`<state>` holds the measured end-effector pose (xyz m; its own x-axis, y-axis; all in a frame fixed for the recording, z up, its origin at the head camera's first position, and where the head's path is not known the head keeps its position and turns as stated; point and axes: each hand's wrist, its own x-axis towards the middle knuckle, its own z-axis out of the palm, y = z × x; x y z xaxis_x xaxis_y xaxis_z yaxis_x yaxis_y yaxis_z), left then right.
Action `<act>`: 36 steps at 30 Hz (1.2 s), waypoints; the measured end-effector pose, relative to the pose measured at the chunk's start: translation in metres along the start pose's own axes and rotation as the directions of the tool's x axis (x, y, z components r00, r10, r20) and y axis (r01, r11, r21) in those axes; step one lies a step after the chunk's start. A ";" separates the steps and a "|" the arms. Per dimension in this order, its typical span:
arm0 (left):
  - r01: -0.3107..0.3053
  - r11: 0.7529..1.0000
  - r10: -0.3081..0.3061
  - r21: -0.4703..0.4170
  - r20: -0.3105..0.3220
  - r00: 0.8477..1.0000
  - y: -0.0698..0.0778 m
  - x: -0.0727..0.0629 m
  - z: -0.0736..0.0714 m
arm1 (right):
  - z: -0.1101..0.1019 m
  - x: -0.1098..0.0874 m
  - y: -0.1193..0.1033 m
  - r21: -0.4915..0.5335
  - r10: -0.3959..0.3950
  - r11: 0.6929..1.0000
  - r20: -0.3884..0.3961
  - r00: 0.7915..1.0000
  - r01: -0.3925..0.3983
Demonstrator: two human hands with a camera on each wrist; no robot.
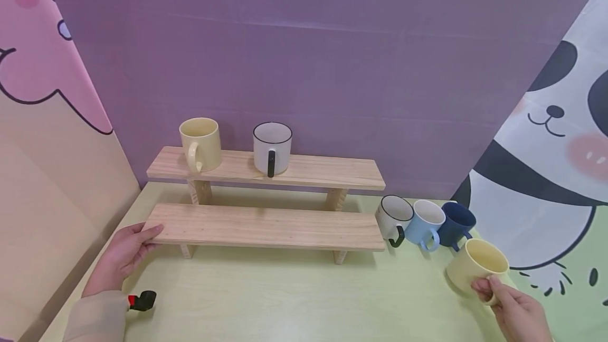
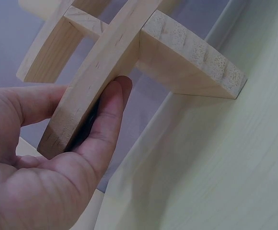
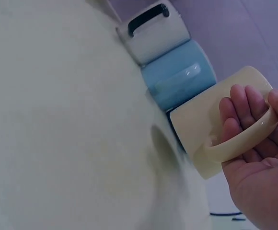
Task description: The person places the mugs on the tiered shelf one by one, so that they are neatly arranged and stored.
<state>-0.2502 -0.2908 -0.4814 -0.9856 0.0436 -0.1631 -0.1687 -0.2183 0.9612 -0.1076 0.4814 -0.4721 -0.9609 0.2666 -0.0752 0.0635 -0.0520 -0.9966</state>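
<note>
At the right, my right hand [image 1: 515, 307] holds a pale yellow mug [image 1: 467, 265] by its handle. The right wrist view shows fingers passed through that handle [image 3: 247, 141]; the mug is tilted, and a shadow on the table suggests it is slightly raised. My left hand [image 1: 125, 252] grips the left end of the lower board [image 1: 266, 228] of a two-tier wooden shelf, with fingers above and below the board [image 2: 88, 91]. On the upper board [image 1: 328, 170] stand another yellow mug [image 1: 209, 146] and a white mug [image 1: 280, 152] with black rim and handle.
Right of the shelf, a black-rimmed white mug [image 1: 391, 220], a light blue mug [image 1: 420, 228] and a navy mug [image 1: 453, 226] stand close together. A black and red object [image 1: 142, 301] shows beside the left sleeve. A purple backdrop [image 1: 304, 57] rises behind the table [image 1: 285, 300].
</note>
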 end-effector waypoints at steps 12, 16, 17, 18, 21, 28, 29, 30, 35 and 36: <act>0.001 1.000 -0.001 0.027 0.002 1.000 0.001 -0.001 0.001 | 0.033 -0.010 -0.043 -0.032 0.012 0.999 0.014 1.000 -0.012; 0.001 1.000 -0.001 0.021 -0.001 1.000 0.002 -0.002 0.002 | 0.047 -0.012 -0.055 -0.008 -0.047 0.999 0.054 0.997 0.047; 0.002 1.000 -0.002 0.017 0.000 1.000 0.002 -0.002 0.001 | 0.051 -0.012 -0.057 0.006 -0.081 0.997 0.078 0.994 0.081; 0.004 1.000 -0.004 0.014 -0.003 1.000 0.002 -0.002 0.001 | 0.055 -0.013 -0.060 0.023 -0.112 0.994 0.104 0.988 0.110; 0.008 1.000 -0.008 0.009 -0.003 1.000 0.003 -0.002 0.002 | 0.069 -0.014 -0.067 0.095 -0.198 0.978 0.169 0.966 0.184; 0.000 1.000 0.000 0.013 0.000 1.000 0.003 -0.002 0.001 | 0.105 -0.007 -0.085 0.187 -0.287 0.951 0.227 0.931 0.247; -0.003 1.000 0.003 0.012 0.001 1.000 0.002 -0.002 0.001 | 0.110 -0.007 -0.088 0.186 -0.291 0.950 0.237 0.927 0.250; -0.005 1.000 0.005 0.012 0.001 1.000 0.002 -0.002 0.001 | 0.115 -0.006 -0.091 0.178 -0.285 0.953 0.242 0.927 0.247; -0.003 1.000 0.003 0.006 0.000 1.000 0.002 -0.002 0.001 | 0.141 -0.002 -0.105 0.108 -0.247 0.968 0.255 0.935 0.227; -0.002 1.000 0.002 0.007 0.000 1.000 0.003 -0.002 0.001 | 0.146 0.000 -0.107 0.095 -0.243 0.969 0.258 0.935 0.226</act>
<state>-0.2487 -0.2902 -0.4783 -0.9859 0.0429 -0.1615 -0.1670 -0.2117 0.9630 -0.1534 0.3466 -0.3606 -0.9834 0.0133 0.1808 -0.1813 -0.0820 -0.9800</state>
